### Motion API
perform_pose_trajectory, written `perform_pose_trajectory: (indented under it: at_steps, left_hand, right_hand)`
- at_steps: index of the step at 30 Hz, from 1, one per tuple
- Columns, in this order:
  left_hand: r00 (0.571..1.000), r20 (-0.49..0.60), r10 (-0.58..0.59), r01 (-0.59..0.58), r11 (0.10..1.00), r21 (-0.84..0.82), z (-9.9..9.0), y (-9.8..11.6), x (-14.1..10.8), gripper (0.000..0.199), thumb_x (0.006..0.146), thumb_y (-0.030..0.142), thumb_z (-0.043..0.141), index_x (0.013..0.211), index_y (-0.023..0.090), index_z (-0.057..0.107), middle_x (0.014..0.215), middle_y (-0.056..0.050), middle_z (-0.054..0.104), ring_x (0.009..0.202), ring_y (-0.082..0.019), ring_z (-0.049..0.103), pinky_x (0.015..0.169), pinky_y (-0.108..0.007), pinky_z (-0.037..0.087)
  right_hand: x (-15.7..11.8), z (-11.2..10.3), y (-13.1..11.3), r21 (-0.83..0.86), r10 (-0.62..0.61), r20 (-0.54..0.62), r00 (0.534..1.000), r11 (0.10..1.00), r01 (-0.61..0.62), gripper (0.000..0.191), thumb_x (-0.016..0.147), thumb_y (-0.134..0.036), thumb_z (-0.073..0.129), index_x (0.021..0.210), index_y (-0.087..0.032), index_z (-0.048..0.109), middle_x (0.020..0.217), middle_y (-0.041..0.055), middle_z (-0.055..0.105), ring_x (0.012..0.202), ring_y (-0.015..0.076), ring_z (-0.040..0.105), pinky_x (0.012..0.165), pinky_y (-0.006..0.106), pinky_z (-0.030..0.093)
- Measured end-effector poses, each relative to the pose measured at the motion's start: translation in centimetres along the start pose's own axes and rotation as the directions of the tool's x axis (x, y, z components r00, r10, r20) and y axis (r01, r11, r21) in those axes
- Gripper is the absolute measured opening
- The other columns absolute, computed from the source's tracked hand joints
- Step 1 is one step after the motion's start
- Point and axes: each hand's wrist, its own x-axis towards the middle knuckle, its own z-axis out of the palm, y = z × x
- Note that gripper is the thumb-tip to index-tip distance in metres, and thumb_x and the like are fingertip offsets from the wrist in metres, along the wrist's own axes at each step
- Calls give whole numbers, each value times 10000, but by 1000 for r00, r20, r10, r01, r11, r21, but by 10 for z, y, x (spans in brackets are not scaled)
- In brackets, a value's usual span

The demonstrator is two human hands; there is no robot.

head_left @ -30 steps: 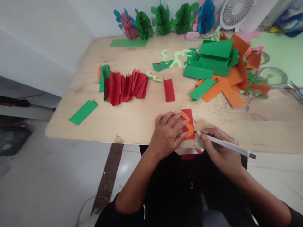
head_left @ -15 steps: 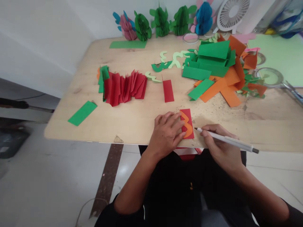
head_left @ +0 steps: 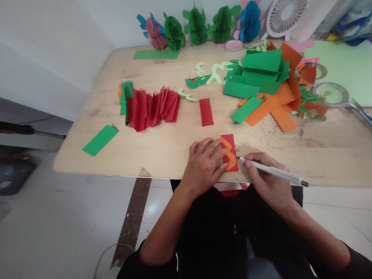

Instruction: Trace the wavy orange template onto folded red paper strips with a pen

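Note:
Near the table's front edge lies a small red paper rectangle (head_left: 234,144) with an orange curvy paper cutout (head_left: 231,160) on top of it. My left hand (head_left: 202,164) lies flat, fingers spread, its fingertips pressing on the cutout's left side and covering part of it. In my right hand (head_left: 270,182) is a white pen (head_left: 271,169), its dark tip at the right edge of the red paper, close beside the cutout's lower curve. Farther back, a folded red paper piece (head_left: 206,111) rests on the table.
A row of folded red papers (head_left: 152,108) stands at left, near a green strip (head_left: 100,140). Green papers (head_left: 260,73) and orange papers (head_left: 283,116) are heaped at right, beside scissors (head_left: 360,112). Paper honeycomb figures (head_left: 196,27) and a white fan (head_left: 287,13) line the back.
My right hand has moved slightly left, bringing the pen tip from beside the red paper to its right edge. My left hand stays in place on the cutout.

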Motion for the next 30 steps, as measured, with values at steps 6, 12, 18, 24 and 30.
perform_pose_trajectory:
  at_steps: [6,12,18,24,30]
  left_hand:
    - [1000,-2,-4,4,1000,-2,1,0,0,278,951,382,491,1136,225,628,1373,-83,558,1286,-302,417,1038,-505,312]
    - [1000,14,-7,8,1000,-6,-1,1,0,274,948,378,498,1133,227,631,1375,-81,556,1289,-298,415,1045,-500,313]
    - [1000,8,-9,9,1000,-2,0,0,0,279,947,387,503,1143,233,629,1378,-77,557,1291,-300,418,1047,-502,305]
    - [1000,2,-8,8,1000,-1,0,1,0,266,945,383,508,1126,231,632,1379,-77,559,1285,-304,428,1040,-506,313]
    - [1000,12,-7,7,1000,4,-1,2,0,263,944,380,517,1130,229,625,1386,-70,553,1279,-314,440,1038,-519,328]
  right_hand:
    - [-2,-1,1,-26,-50,-3,999,998,49,100,894,-292,557,843,-240,625,778,12,721,683,158,667,635,288,523]
    - [-3,-3,-1,-53,-92,-5,996,994,92,93,894,-268,539,836,-243,607,760,13,718,661,159,660,619,298,517]
    - [-5,-4,-1,-72,-123,-9,992,990,122,100,909,-269,530,843,-242,600,774,20,718,692,164,669,638,307,528]
    - [-8,-3,-1,-50,-157,-16,988,987,156,68,902,-234,542,858,-238,593,786,17,716,713,163,675,643,301,530]
    - [-10,-4,0,-61,-161,-8,987,985,160,46,897,-224,550,872,-251,578,791,14,707,720,172,676,649,295,523]
